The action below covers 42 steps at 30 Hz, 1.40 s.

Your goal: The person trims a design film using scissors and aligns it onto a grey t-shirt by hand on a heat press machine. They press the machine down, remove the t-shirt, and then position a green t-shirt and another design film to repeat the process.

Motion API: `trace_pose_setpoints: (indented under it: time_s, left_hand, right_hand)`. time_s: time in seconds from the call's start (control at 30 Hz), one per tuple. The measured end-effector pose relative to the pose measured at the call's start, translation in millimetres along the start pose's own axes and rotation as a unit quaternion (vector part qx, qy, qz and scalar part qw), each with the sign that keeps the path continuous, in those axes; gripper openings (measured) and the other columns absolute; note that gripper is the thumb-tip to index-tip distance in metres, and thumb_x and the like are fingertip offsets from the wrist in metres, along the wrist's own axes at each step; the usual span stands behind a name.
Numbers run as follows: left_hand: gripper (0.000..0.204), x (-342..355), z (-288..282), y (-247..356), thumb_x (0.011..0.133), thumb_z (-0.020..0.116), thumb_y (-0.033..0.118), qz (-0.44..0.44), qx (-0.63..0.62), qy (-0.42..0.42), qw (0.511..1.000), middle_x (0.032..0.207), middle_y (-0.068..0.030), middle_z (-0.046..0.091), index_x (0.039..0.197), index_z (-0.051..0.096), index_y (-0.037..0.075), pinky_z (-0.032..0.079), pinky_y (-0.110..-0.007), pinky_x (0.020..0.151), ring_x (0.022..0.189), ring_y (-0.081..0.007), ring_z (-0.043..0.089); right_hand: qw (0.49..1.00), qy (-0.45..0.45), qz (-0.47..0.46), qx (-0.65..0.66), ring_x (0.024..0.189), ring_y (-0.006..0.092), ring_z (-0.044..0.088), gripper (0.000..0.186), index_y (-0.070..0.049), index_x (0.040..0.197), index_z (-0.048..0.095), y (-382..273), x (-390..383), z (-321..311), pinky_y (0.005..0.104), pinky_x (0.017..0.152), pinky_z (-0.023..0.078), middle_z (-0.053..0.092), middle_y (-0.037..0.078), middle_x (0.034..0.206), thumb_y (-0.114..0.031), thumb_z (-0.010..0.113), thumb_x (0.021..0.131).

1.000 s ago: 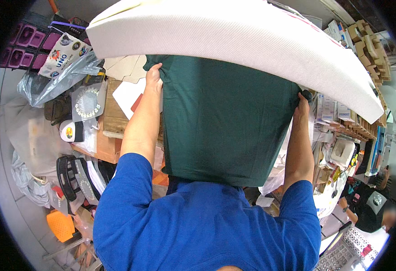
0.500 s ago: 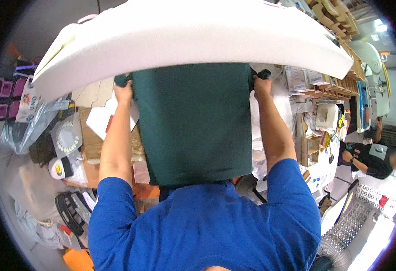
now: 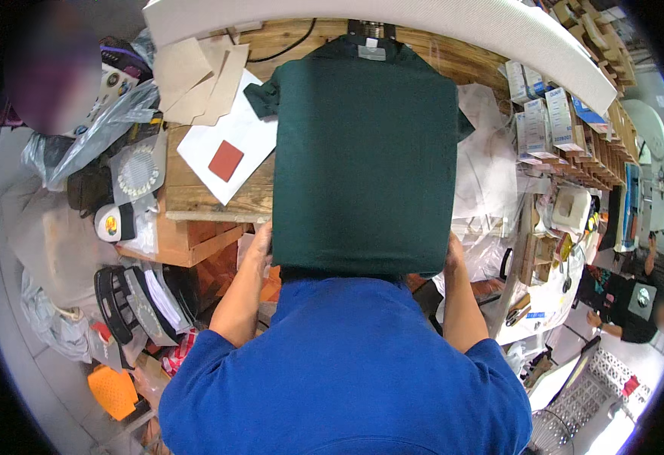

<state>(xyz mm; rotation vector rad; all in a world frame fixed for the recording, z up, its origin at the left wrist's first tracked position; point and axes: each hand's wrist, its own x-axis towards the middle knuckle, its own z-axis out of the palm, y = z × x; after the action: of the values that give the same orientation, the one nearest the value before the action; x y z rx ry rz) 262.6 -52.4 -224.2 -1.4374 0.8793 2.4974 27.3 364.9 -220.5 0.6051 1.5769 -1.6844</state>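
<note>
A dark green T-shirt (image 3: 364,159) lies stretched flat in front of me, its collar at the far end and its hem close to my body. My left hand (image 3: 259,246) is closed on the shirt's near left edge, with most of its fingers tucked out of sight. At the near right edge, my right hand (image 3: 454,254) grips in the same way, also partly hidden. The short sleeves stick out at both sides. Left of the shirt, a small reddish-brown square (image 3: 226,161) rests on a white sheet (image 3: 203,144).
A long white padded surface (image 3: 393,17) arches across the far side. Brown paper pieces (image 3: 195,80) lie on the wooden table (image 3: 214,199). Caps (image 3: 114,223) and a clear plastic bag (image 3: 97,140) are at left. Small boxes (image 3: 563,117) stand at right, where another person (image 3: 627,303) works farther off.
Both hands have left the sleeves and come toward me to the shirt's lower sides. The white padded surface sits farther up in view, so the collar and more of the table now show.
</note>
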Motion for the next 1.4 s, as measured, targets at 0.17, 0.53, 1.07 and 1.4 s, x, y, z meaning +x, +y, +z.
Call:
trace_pose_setpoints:
  time_s: [0.17, 0.53, 1.07, 1.4]
  left_hand:
    - [0.034, 1, -3, -7, 0.101, 0.056, 0.027, 0.136, 0.021, 0.044, 0.989, 0.105, -0.0111, 0.071, 0.116, 0.066, -0.002, 0.056, -0.033, 0.076, 0.087, -0.0197, 0.069]
    - [0.033, -4, -78, -5, 0.09, 0.066, 0.032, 0.356, 0.313, 0.341, 0.812, 0.079, -0.0228, 0.066, 0.082, 0.067, 0.0, 0.051, -0.044, 0.07, 0.074, -0.0381, 0.066]
    - [0.02, 18, -208, 291, 0.086, 0.069, 0.019, 0.603, 0.328, 0.512, 0.517, 0.102, -0.0137, 0.071, 0.1, 0.074, 0.006, 0.051, -0.043, 0.087, 0.102, -0.0335, 0.065]
    - [0.007, -203, 53, 205, 0.093, 0.063, -0.003, 0.556, 0.489, -0.094, 0.666, 0.087, -0.0031, 0.06, 0.096, 0.069, -0.001, 0.044, -0.022, 0.056, 0.063, -0.0074, 0.054]
  right_hand:
    - [0.994, -0.065, -0.068, -0.056, 0.104, 0.0284, 0.068, 0.056, 0.004, 0.132, 0.059, 15, 27, -15, 0.0391, 0.087, 0.056, 0.068, 0.016, 0.122, -0.043, 0.048, 0.103]
    - [0.978, 0.078, -0.11, -0.16, 0.064, 0.016, 0.061, 0.03, -0.007, 0.095, 0.064, 26, 0, -61, 0.0309, 0.054, 0.047, 0.064, 0.004, 0.079, -0.036, 0.058, 0.098]
    - [0.927, 0.158, -0.029, -0.34, 0.043, 0.0172, 0.053, 0.021, 0.0, 0.087, 0.062, 160, -149, -47, 0.0322, 0.037, 0.042, 0.056, 0.007, 0.061, -0.019, 0.06, 0.096]
    - [0.74, 0.283, -0.018, -0.61, 0.106, 0.0456, 0.064, 0.046, 0.001, 0.096, 0.072, 124, -106, -133, 0.0505, 0.096, 0.049, 0.068, 0.029, 0.108, -0.039, 0.05, 0.093]
